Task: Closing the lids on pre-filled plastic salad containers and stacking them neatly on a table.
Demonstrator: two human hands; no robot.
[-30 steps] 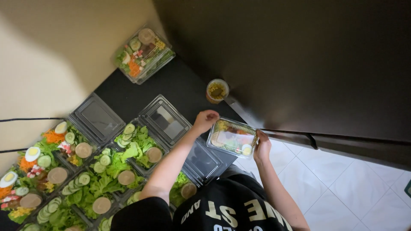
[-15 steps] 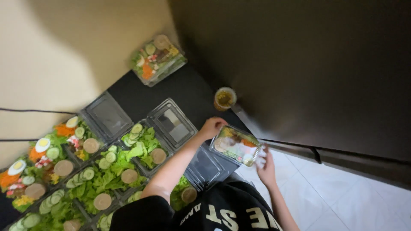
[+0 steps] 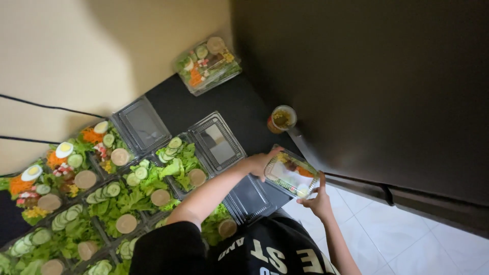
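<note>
Dim indoor light is leaving a broad shadow on the beige wall [image 3: 76,51]; edges are blurring slightly.

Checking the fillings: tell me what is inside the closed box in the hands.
Through the clear lid of the box, held by the left hand and right hand: orange shreds, something white, green bits. Glare hides the rest.

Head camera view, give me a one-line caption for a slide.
Both hands, left and right, hold a closed salad box above a black counter of open salad boxes.
</note>
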